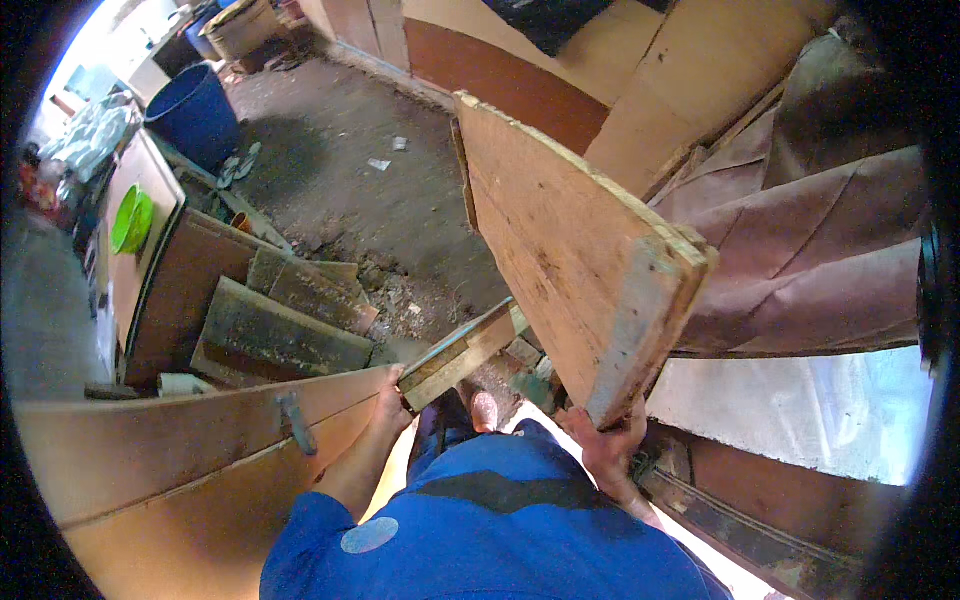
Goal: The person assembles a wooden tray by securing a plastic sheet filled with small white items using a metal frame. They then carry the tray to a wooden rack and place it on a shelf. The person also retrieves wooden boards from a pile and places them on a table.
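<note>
My left hand [390, 405] is closed around the free edge of a brown wooden door [200, 420] with a metal handle [295, 422]. Right beside that hand is the end of a pale wooden batten [460, 362] with a bluish edge. On the other side, my right hand [608, 448] grips the lower near corner of a large wooden panel [560, 240]. This panel stands tilted, rising away from me, with a worn grey strip along its near end. Some fingers of both hands are hidden behind the wood.
Dark boards [280, 335] lie stacked at the left, near a green bowl [132, 218] and a blue barrel [193, 117]. Rubble [400, 300] is scattered on the dirt floor [330, 150]. Brownish draped sheeting [800, 250] hangs at the right above a whitish sheet [800, 410].
</note>
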Action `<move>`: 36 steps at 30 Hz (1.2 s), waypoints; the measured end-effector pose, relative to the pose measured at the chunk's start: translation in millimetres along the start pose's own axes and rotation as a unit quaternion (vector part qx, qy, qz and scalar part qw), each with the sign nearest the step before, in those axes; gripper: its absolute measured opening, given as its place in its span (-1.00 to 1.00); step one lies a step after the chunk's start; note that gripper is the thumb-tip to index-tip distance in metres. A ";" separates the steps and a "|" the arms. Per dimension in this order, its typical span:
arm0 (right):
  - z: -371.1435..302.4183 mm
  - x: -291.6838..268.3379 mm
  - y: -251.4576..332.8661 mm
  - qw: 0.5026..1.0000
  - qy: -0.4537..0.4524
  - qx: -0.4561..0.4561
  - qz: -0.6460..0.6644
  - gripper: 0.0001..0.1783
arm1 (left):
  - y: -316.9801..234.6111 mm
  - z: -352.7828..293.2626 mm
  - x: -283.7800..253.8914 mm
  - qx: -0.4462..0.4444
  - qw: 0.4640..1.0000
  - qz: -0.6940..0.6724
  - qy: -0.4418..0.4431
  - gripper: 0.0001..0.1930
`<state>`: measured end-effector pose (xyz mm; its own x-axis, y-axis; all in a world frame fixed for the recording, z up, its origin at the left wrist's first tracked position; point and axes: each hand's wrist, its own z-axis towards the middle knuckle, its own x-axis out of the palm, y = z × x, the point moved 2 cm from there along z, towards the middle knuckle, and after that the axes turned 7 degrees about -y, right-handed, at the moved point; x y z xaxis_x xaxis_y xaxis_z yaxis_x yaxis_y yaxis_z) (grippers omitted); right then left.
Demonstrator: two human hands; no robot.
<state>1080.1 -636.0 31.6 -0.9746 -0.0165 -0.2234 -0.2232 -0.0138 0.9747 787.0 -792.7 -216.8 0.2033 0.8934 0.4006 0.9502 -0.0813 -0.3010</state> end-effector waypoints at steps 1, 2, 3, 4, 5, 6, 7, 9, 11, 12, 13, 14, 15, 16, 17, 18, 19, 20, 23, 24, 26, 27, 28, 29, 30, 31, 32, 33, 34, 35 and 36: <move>2.5 -0.1 -0.1 0.999 -0.014 -0.017 -0.023 -0.29 | -10.9 6.0 5.8 -0.018 1.000 0.002 -0.013 -0.45; 3.7 3.5 3.8 0.999 -0.023 -0.032 -0.027 -0.28 | -22.6 12.4 11.9 -0.036 0.999 0.004 -0.026 -0.45; 6.4 4.2 9.2 0.998 -0.028 -0.049 -0.036 -0.28 | -29.7 16.1 21.6 -0.039 0.998 0.024 -0.052 -0.41; 13.3 10.2 21.1 0.998 -0.038 -0.039 -0.027 -0.28 | -37.8 12.1 45.7 -0.037 0.998 0.001 -0.050 -0.40; 18.4 14.5 33.1 0.998 -0.049 -0.027 -0.018 -0.27 | -41.2 23.1 56.0 -0.049 0.999 -0.018 -0.012 -0.39; 22.3 25.7 60.0 0.998 -0.068 0.016 0.010 -0.26 | -44.6 34.0 64.2 -0.058 0.997 -0.037 0.024 -0.39; 26.3 32.0 68.8 0.997 -0.073 0.029 0.013 -0.26 | -46.4 44.5 71.8 -0.063 0.996 -0.049 0.035 -0.39; 35.8 39.8 81.0 0.997 -0.067 0.024 -0.005 -0.27 | -48.9 67.3 86.9 -0.072 0.993 -0.078 0.056 -0.39; 39.7 30.3 71.9 0.994 -0.067 -0.040 -0.075 -0.29 | -43.9 98.2 93.4 -0.078 0.992 -0.071 0.065 -0.41; 44.0 32.4 70.9 0.993 -0.090 -0.038 -0.074 -0.30 | -48.5 104.6 101.7 -0.079 0.992 -0.065 0.068 -0.42; 48.1 34.9 71.1 0.990 -0.112 -0.036 -0.074 -0.30 | -50.4 109.1 108.8 -0.077 0.992 -0.070 0.067 -0.44; 51.6 36.2 70.7 0.988 -0.134 -0.034 -0.073 -0.31 | -48.5 112.8 117.1 -0.075 0.992 -0.075 0.066 -0.45; 53.7 36.3 68.7 0.989 -0.135 -0.031 -0.050 -0.30 | -47.8 116.1 127.8 -0.072 0.992 -0.080 0.066 -0.46; 56.0 38.1 69.6 0.987 -0.146 -0.038 -0.057 -0.30 | -45.9 120.0 136.8 -0.069 0.994 -0.080 0.039 -0.48; 51.3 37.2 64.0 0.984 -0.162 -0.045 -0.063 -0.29 | -35.9 127.8 139.4 -0.067 0.995 -0.076 0.014 -0.50; 52.6 39.4 62.5 0.981 -0.175 -0.052 -0.069 -0.29 | -35.5 128.9 151.5 -0.064 0.995 -0.073 -0.012 -0.51; 53.3 40.6 60.7 0.980 -0.183 -0.048 -0.057 -0.28 | -34.3 129.2 161.6 -0.089 0.994 -0.042 -0.051 -0.54; 52.5 43.4 60.7 0.980 -0.193 -0.044 -0.036 -0.28 | -28.7 138.1 168.4 -0.098 0.994 -0.048 -0.032 -0.53; 51.1 54.3 58.3 0.975 -0.214 -0.047 0.028 -0.28 | -8.1 167.1 181.0 -0.122 0.986 -0.096 0.056 -0.49; 53.2 52.0 49.8 0.975 -0.215 -0.048 0.024 -0.28 | 4.4 177.3 184.2 -0.130 0.984 -0.107 0.060 -0.48; 48.9 46.6 43.0 0.972 -0.231 -0.050 0.012 -0.29 | 25.1 193.7 193.5 -0.153 0.979 -0.117 0.073 -0.46; 47.9 51.8 46.7 0.972 -0.229 -0.042 0.025 -0.26 | 32.6 194.4 199.4 -0.173 0.978 -0.100 0.056 -0.46; 45.8 52.7 45.3 0.969 -0.242 -0.047 0.020 -0.24 | 42.4 198.8 205.6 -0.192 0.974 -0.105 0.055 -0.45; 41.8 51.7 43.6 0.966 -0.254 -0.051 0.014 -0.22 | 51.2 200.9 212.5 -0.212 0.970 -0.109 0.053 -0.45; 41.1 53.0 44.1 0.964 -0.260 -0.057 0.009 -0.20 | 62.4 207.2 215.3 -0.229 0.965 -0.119 0.051 -0.45; 43.6 58.7 46.9 0.964 -0.260 -0.058 0.001 -0.20 | 72.9 213.7 218.7 -0.244 0.957 -0.134 0.077 -0.44; 45.6 66.6 52.1 0.964 -0.259 -0.060 -0.006 -0.20 | 85.6 218.7 222.7 -0.249 0.955 -0.139 0.079 -0.45; 46.0 67.3 52.1 0.964 -0.261 -0.053 -0.002 -0.19 | 97.0 219.8 229.7 -0.256 0.953 -0.142 0.081 -0.46; 47.9 69.4 55.1 0.965 -0.258 -0.048 0.004 -0.17 | 109.1 225.6 228.5 -0.260 0.950 -0.151 0.083 -0.46; 46.1 62.6 55.1 0.967 -0.252 -0.034 0.023 -0.14 | 116.2 234.3 229.0 -0.265 0.937 -0.186 0.135 -0.49; 46.7 59.8 58.3 0.965 -0.259 -0.018 0.039 -0.10 | 122.6 229.9 232.6 -0.281 0.935 -0.171 0.129 -0.51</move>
<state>1007.9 -591.1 75.5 -0.8692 0.4830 -0.1057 -0.1569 -0.0668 0.9854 896.4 -493.2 -359.5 -0.1543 0.7787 0.6081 0.9292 -0.0948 0.3573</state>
